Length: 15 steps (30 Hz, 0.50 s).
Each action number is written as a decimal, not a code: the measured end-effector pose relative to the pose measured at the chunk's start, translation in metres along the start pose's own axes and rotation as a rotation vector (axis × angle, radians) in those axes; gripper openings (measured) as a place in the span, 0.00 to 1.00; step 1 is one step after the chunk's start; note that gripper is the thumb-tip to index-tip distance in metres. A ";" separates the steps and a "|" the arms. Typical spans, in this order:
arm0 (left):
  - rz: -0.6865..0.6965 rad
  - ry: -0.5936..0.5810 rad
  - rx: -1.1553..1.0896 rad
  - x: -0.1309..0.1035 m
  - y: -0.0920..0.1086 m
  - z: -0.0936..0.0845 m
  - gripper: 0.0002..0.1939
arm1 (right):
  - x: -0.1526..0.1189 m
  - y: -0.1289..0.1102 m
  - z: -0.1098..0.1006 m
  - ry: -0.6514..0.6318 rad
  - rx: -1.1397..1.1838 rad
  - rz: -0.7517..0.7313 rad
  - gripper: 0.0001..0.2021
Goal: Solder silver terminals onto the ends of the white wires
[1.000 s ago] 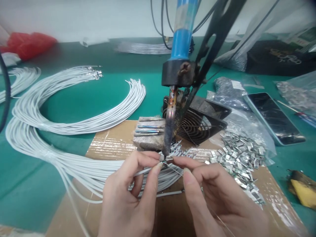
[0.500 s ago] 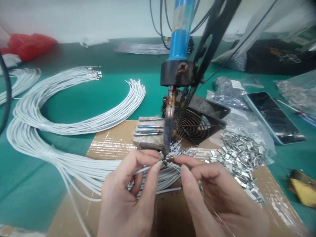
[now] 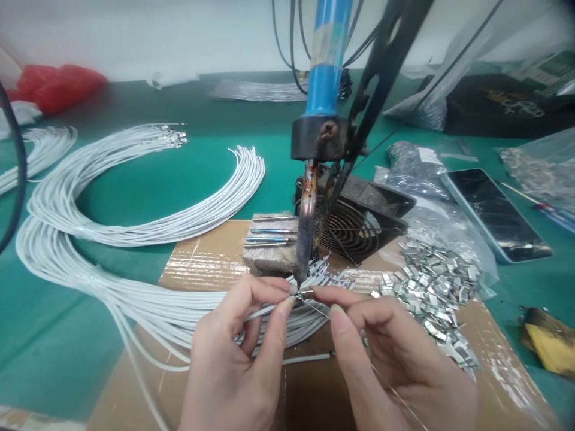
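Note:
My left hand (image 3: 242,353) pinches the end of a white cable (image 3: 259,312) between thumb and fingers, with a small shiny metal piece (image 3: 306,293) at its tip. Directly above stands a soldering iron (image 3: 306,233), its dark tip pointing down at that metal piece. Whether tip and metal touch, I cannot tell. My right hand (image 3: 395,353) is closed on a thin solder wire (image 3: 399,400), which runs up toward the joint. The right index fingertip lies against or very near the metal piece. Beneath both hands spreads a bundle of white cables (image 3: 179,306).
Loose metal connectors (image 3: 438,281) lie on cardboard (image 3: 204,254) at right. Behind the iron are a black fan (image 3: 354,227) and a grey block (image 3: 269,254). A phone (image 3: 496,212), a yellow sponge (image 3: 550,344) and another cable bundle (image 3: 188,230) rest on the green table.
The view has shifted slightly. Both hands keep almost the same pose under the iron. A loose cable end below the bundle sits a little lower in view.

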<state>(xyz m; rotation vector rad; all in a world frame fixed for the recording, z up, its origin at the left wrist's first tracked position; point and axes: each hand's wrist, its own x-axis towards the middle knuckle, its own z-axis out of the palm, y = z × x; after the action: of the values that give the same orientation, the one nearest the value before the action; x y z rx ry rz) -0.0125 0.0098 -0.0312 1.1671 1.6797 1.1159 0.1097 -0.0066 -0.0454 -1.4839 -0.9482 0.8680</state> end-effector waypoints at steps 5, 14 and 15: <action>-0.006 -0.038 -0.011 0.002 0.003 -0.001 0.06 | -0.001 0.002 -0.004 -0.001 -0.028 -0.016 0.13; 0.082 -0.091 0.053 0.009 0.012 -0.007 0.14 | 0.019 0.039 -0.067 0.132 0.302 0.060 0.21; 0.083 -0.098 0.054 0.006 0.010 -0.008 0.14 | 0.020 0.044 -0.074 0.097 0.367 0.091 0.23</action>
<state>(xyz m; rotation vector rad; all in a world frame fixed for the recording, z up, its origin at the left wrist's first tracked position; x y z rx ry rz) -0.0187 0.0157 -0.0199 1.3148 1.6073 1.0517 0.1895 -0.0211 -0.0811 -1.2459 -0.6147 0.9687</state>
